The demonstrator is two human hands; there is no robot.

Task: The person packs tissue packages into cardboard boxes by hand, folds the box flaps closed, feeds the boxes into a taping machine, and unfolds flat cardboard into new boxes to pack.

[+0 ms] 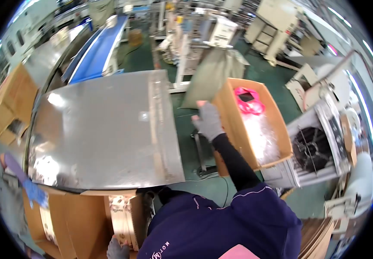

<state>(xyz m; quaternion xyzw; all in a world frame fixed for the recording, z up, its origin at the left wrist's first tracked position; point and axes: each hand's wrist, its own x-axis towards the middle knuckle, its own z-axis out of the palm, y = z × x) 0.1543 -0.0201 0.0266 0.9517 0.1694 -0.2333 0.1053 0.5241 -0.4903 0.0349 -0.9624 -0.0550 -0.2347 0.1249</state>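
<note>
My left hand (118, 249), in a grey glove with bare fingertips, is at the bottom edge of the view. Its fingertips lie against the lower end of a white and brown printed pack (121, 216) in an open cardboard carton (80, 220). The frame edge cuts off part of that hand, and its grip is not clear. Reaching forward in a matching glove, my right hand (209, 121) has its fingers apart and holds nothing. It is beside the left wall of a tall carton (227, 129), which contains clear plastic (261, 136) and a bright pink bag (249, 101) with a dark item on it.
A shiny metal table (104, 129) stands ahead on the left, with a blue conveyor (93, 58) beyond. At far left a co-worker's blue-gloved hand (35, 194) is over the carton. A fan unit (312, 149) stands right, and flattened cardboard (318, 237) lies lower right.
</note>
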